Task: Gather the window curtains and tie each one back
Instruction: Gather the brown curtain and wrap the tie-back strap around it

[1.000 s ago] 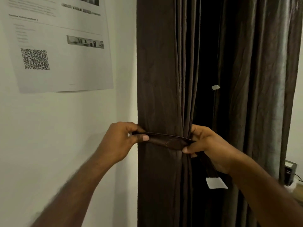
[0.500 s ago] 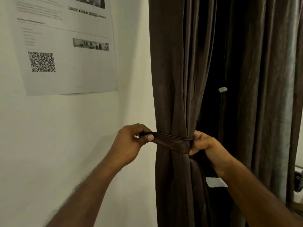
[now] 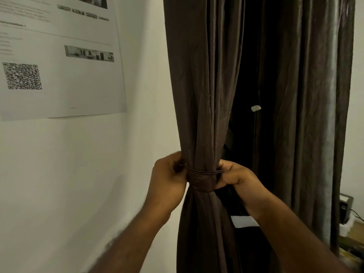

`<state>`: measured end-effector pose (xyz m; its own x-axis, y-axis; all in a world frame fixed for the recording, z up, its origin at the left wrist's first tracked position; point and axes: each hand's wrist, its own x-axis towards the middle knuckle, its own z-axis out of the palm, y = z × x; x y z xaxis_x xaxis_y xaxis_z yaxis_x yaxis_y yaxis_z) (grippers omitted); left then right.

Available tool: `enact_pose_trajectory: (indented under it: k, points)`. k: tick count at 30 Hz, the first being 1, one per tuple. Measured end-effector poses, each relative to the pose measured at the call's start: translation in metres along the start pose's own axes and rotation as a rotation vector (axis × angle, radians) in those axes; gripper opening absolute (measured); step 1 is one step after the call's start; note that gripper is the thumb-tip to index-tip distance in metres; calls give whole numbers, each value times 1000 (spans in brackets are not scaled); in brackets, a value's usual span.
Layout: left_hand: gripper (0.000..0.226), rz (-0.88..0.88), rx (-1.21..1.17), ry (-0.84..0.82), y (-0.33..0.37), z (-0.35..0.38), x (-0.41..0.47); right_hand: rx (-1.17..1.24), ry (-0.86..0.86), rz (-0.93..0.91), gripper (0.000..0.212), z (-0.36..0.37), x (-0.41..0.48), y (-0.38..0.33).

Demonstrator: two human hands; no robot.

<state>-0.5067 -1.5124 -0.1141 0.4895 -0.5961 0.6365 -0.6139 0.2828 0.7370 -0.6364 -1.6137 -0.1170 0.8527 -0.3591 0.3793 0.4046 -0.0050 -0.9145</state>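
Cinching tieback [image 3: 202, 182] tighter, curtain [image 3: 202, 95] bunched (narrower)

A plain dark brown curtain [image 3: 201, 95] carries a tie-back band [image 3: 202, 179] of the same dark brown. At three o'clock from it, a second curtain [image 3: 307, 115] shows grey-brown with a pale sheen, and the gap between them is black. At nine o'clock, a pale cream wall [image 3: 69, 184] bears a white poster [image 3: 78, 85] with a black-and-white QR code [image 3: 21, 75] and a grey photo strip [image 3: 89, 54].
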Motion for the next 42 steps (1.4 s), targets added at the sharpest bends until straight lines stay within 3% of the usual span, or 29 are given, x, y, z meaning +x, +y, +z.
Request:
enact_pose_trajectory:
  k: [3,5,7,10,13,16,20,23,26,31,34,37,42]
  points:
    - [43,-110,-320,-169,1,-8,-7,-90,52,-28,45,4,-4,-3]
    - [37,-168,-575,-361,1,-17,-11,-119,79,-28,48,6,-6,-4]
    - [42,-201,-558,-465,2,-17,-12,-157,87,-9,45,7,-7,-4]
    - [46,-229,-365,-252,6,-3,-5,-208,74,21,41,13,-7,-4]
    - [24,-268,-375,-37,9,3,1,-287,5,37,47,17,-10,-2]
    - [17,-289,-420,43,4,-2,6,-425,56,53,52,13,-18,3]
    - [13,-303,-468,17,-2,-12,13,-454,346,-84,16,-6,-27,4]
    - [14,-280,-423,-3,-7,-18,18,-403,435,-225,22,-19,-29,-5]
    - [13,-293,-417,-50,-9,-21,19,-299,397,-269,30,-19,-24,-13]
    - [11,-302,-423,-86,-10,-24,18,-299,349,-287,24,-16,-12,-22]
    - [11,-300,-419,-80,-11,-25,19,-262,332,-194,27,-20,-10,-22]
    - [13,-287,-417,-63,-9,-28,20,-241,163,-72,44,-25,-12,-23]
    - [13,-268,-406,-41,-9,-31,19,-321,180,-167,25,-13,-10,-38]
